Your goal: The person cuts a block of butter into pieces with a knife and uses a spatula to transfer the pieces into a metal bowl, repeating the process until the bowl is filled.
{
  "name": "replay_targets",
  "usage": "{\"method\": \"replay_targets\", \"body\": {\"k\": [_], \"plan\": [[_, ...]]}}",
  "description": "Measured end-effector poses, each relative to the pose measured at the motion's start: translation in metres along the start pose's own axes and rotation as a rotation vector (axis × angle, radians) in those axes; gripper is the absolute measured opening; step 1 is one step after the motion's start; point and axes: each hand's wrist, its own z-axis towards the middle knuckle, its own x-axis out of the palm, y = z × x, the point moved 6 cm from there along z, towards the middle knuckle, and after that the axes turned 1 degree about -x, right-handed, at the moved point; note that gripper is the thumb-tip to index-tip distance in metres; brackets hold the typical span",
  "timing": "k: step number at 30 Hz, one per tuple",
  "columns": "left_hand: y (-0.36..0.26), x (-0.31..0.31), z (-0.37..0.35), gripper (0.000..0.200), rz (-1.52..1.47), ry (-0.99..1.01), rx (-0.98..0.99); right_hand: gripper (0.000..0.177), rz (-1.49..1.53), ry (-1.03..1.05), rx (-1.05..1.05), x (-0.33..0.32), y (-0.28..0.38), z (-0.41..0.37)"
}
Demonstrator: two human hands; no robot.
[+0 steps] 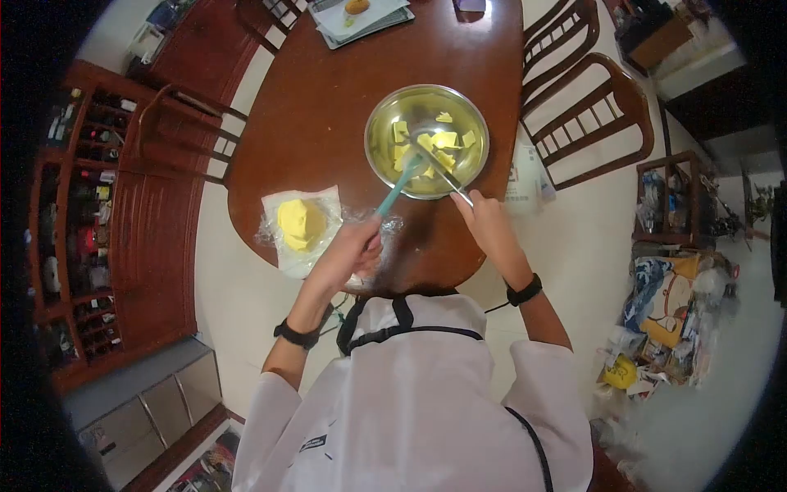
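Note:
A steel mixing bowl (382,123) sits on the table with several pale yellow pieces of butter (445,140) scattered inside. My left hand (357,248) is closed round the teal handle of a spatula (397,190), whose head reaches into the bowl. From the bowl's lower right rim, my right hand (489,225) grips a metal knife (448,175) that slants inward. The tips of both tools meet near a yellow piece in the bowl's middle. Left of my left hand, a larger block of butter (300,225) rests on an opened wrapper (329,204).
Beneath everything is a dark wooden table (316,135). At its far end lies a stack of trays (361,26) with a small orange-brown item on top. Wooden chairs (611,115) stand along the right side, another chair (176,131) at the left.

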Motion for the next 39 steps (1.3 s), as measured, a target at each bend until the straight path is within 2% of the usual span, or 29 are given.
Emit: {"method": "replay_targets", "body": {"k": [4,7,9,10,12,16,19,22,28,37,39], "plan": [[0.0,-0.001,0.028,0.046,-0.085,0.038,-0.062,0.039,0.025,0.069,-0.126,-0.011,0.04,0.001],[0.0,-0.008,0.033,0.045,-0.155,0.038,-0.027,0.038,0.168,0.009,-0.084,-0.014,0.037,0.006],[0.003,-0.019,0.031,0.044,-0.154,-0.009,0.028,0.039,0.323,-0.077,0.06,-0.012,0.015,0.007],[0.003,-0.021,0.029,0.044,-0.159,-0.013,0.029,0.039,0.323,-0.071,0.056,-0.009,0.009,0.007],[0.003,-0.023,0.025,0.045,-0.181,-0.005,0.047,0.041,0.386,0.023,0.187,0.0,-0.008,0.002],[0.007,-0.023,0.023,0.046,-0.183,-0.017,0.049,0.046,0.337,0.156,0.2,0.001,-0.01,-0.008],[0.004,-0.016,0.01,0.047,-0.139,0.017,0.045,0.05,0.291,0.111,0.246,0.003,-0.018,-0.009],[0.001,-0.016,-0.005,0.048,-0.137,-0.006,0.074,0.056,0.424,0.022,0.351,-0.007,-0.02,-0.005],[0.001,-0.031,-0.01,0.045,-0.137,-0.023,0.107,0.052,0.477,-0.004,0.321,-0.018,-0.007,-0.007],[0.005,-0.023,0.0,0.048,-0.244,0.125,0.066,0.044,0.653,-0.091,0.38,-0.013,-0.001,-0.019],[0.008,-0.027,0.007,0.05,-0.03,-0.008,0.164,0.044,0.664,-0.126,0.386,-0.011,-0.001,-0.024]]}}
